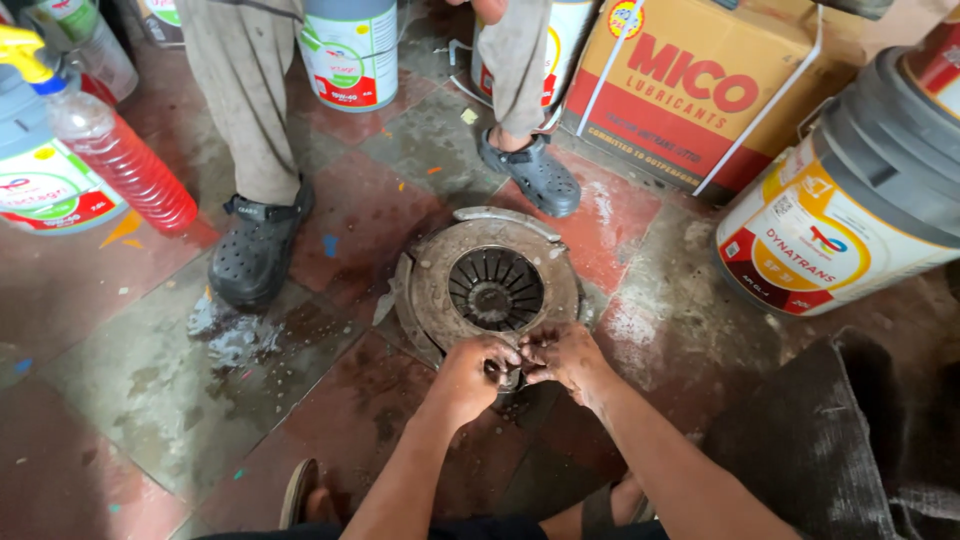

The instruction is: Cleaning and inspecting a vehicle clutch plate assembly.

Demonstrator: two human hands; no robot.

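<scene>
Clutch pressure plate [490,290] lies flat on the tiled floor [150,380], directly in front of me, round, rusty grey, with radial spring fingers around a dark centre opening. My left hand [472,372] and right hand [562,356] meet at the near rim of the plate, knuckles almost touching. Both hands are curled closed, fingertips pinching something small at the rim; I cannot tell what the piece is, as the fingers cover it. Both hands are greasy.

Beyond the plate another person stands in dark perforated clogs [255,250]. A bottle of red liquid [120,160] lies well to the left. A large lubricant pail [850,200] lies on its side at right, with a cardboard carton [700,90] behind it.
</scene>
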